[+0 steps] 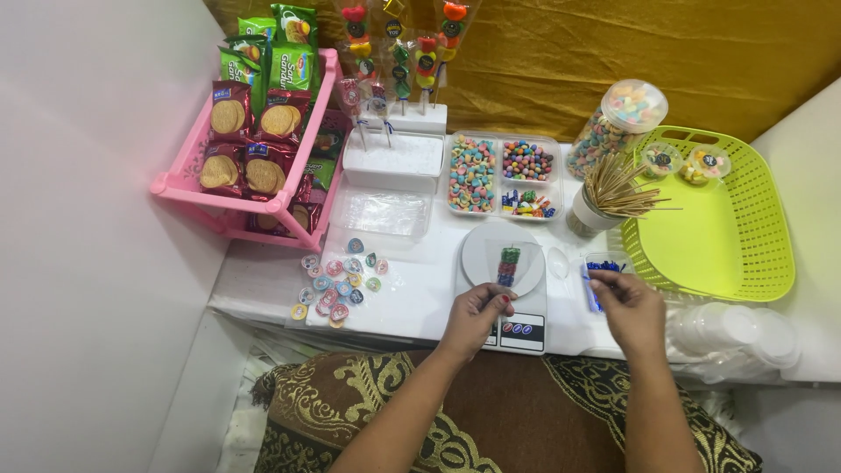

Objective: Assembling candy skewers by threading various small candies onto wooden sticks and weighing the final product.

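Head view, low centre of frame: left hand (pixel 477 314) pinches the lower edge of a clear candy bag (pixel 510 263) lying on the round white pan of a kitchen scale (pixel 504 285); fingers closed on the bag's near end. The bag holds a stacked column of coloured candies, long axis running up-down in the frame, pointing away from the person, so the filled part lies just above the left fingertips. Right hand (pixel 626 307) is at right centre, fingers curled together over a small clear tub of blue twist ties (pixel 600 273); looks like a pinch, but what it grips, if anything, can't be told. The left hand is the nearer one to the bag; the right is apart from it, across the scale's right edge. A small white scoop (pixel 558 261) lies between scale and tub. Rest of the white desk (pixel 420 289): round stickers (pixel 340 285) scattered at lower left, candy trays (pixel 504 172) above the scale, cup of wooden skewers (pixel 604 194), candy jar (pixel 618 127), lime green basket (pixel 718 219) at right, pink rack (pixel 254 131) of biscuit packs upper left, finished candy skewers (pixel 399 52) standing in a white block at top.
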